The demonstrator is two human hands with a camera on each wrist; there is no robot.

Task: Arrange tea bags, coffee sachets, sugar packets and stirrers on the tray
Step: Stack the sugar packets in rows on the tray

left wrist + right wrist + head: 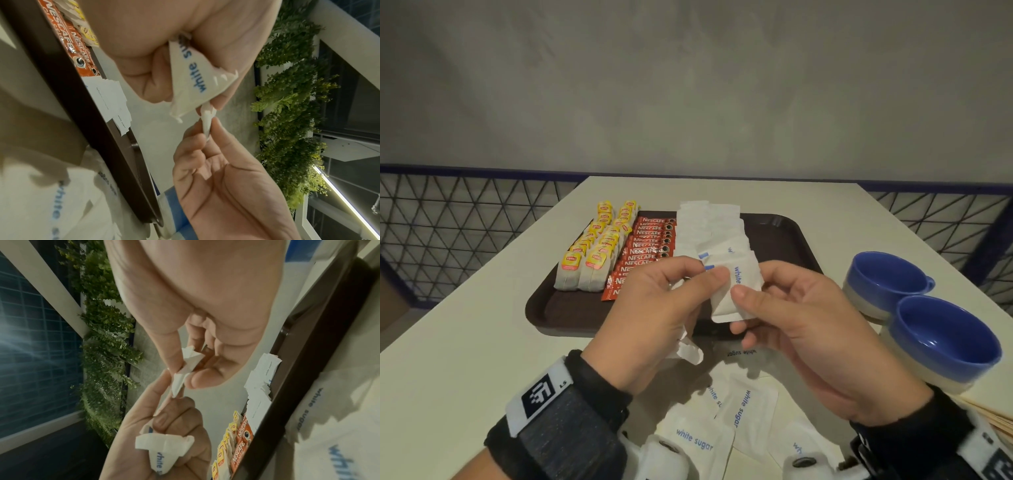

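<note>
A brown tray (571, 315) carries two rows of yellow-tagged tea bags (592, 253), a column of red coffee sachets (650, 246) and a column of white sugar packets (709, 226). Above its near edge, both hands hold a white sugar packet (739, 284) between them. My left hand (709, 277) pinches its left side with the thumb and also keeps another folded sugar packet (191, 78) curled in its fingers. My right hand (743, 301) pinches the packet's lower right part between thumb and fingers (185, 369). Wooden stirrers (993, 414) peek in at the lower right.
Several loose sugar packets (743, 407) lie on the white table (465, 342) between my wrists. Two blue cups (887, 281) (945, 339) stand to the right of the tray. A mesh railing (465, 233) borders the table on both sides.
</note>
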